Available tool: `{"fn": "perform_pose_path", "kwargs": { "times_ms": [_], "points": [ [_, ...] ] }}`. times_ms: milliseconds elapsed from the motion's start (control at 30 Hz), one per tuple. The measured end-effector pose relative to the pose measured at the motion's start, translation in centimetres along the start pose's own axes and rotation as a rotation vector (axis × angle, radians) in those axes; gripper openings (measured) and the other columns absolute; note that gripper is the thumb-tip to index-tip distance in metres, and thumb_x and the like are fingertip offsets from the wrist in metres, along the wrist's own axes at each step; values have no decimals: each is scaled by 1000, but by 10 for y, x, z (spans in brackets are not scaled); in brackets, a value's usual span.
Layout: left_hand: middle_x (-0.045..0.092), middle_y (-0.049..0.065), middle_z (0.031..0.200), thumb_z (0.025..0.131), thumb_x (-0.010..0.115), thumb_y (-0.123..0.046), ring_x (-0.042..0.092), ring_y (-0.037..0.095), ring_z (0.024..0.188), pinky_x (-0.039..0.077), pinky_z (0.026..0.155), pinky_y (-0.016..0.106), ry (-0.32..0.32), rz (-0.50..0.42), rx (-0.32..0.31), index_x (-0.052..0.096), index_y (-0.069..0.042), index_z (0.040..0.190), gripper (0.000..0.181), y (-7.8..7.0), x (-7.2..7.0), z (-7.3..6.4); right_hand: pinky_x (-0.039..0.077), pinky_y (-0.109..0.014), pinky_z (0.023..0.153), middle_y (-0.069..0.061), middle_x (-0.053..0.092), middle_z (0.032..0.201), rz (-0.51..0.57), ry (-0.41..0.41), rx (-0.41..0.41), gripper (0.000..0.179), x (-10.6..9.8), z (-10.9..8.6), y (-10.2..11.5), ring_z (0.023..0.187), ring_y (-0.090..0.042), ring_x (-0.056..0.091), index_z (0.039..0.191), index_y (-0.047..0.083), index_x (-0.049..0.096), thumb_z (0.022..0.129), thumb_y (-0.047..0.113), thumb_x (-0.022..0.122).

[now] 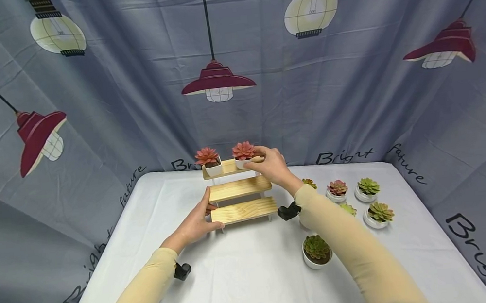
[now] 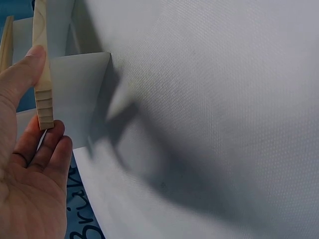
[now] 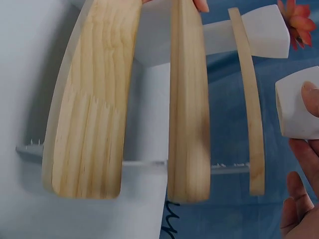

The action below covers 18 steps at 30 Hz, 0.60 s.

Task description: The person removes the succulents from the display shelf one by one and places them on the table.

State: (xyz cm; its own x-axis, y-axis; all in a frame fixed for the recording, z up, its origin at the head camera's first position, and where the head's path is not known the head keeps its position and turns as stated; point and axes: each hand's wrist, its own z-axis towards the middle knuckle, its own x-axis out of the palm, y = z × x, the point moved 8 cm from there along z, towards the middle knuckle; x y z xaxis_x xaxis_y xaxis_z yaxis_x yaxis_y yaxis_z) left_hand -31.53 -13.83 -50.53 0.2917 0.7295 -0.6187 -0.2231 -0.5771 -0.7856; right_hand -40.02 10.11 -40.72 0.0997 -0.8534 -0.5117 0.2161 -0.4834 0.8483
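Observation:
A three-tier wooden display stand stands at the back of the white table. My left hand holds its left side; in the left wrist view, the thumb lies on a board's end with fingers curled round the other side. With thumb and fingers, my right hand grips a white pot that bears a red succulent. The right wrist view shows a gap between this pot and the top board. Another potted red succulent sits at the top tier's left end.
On the table's right side stand several white-potted succulents, among them a dark green one, a reddish one and a light green one. My right sleeve hides some. A printed grey-blue curtain hangs behind the table.

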Motion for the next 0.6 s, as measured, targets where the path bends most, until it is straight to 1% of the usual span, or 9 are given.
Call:
{"fn": "perform_pose_path", "kwargs": {
  "times_ms": [67,167,333,467,600],
  "points": [
    [59,14,131,85,87,-21,54,31,129,38,115,47,3,-2,-2,-7,-15,165,123,0,0,1,40,-54,109,-4,63,134,-9,-1,5,74,-5,-2,-1,134,-30,47,149,16,53,87,47,80],
    [58,14,132,86,87,-21,54,31,130,38,114,47,5,-3,7,-7,-14,165,123,2,1,1,36,-57,111,-6,57,140,-18,3,2,74,-12,-7,-2,139,-30,41,150,16,53,88,47,79],
    [58,13,133,85,87,-22,53,29,131,38,115,45,6,-7,-5,-9,-17,165,125,4,1,1,40,-57,108,-7,58,139,-8,13,-7,75,-23,-16,-3,135,-31,46,151,14,52,89,46,79],
    [58,14,133,85,87,-22,53,31,131,37,115,47,2,-11,-2,-8,-17,165,124,4,1,1,41,-58,105,-8,54,139,-16,10,18,77,-32,-25,-8,136,-32,41,151,16,51,88,49,79],
    [57,14,134,86,87,-23,53,32,132,37,115,48,-1,-7,0,-7,-17,165,123,4,1,1,39,-59,105,-9,50,142,-40,10,54,81,-40,-35,-12,138,-33,37,153,18,49,86,53,79]
  ]
}}
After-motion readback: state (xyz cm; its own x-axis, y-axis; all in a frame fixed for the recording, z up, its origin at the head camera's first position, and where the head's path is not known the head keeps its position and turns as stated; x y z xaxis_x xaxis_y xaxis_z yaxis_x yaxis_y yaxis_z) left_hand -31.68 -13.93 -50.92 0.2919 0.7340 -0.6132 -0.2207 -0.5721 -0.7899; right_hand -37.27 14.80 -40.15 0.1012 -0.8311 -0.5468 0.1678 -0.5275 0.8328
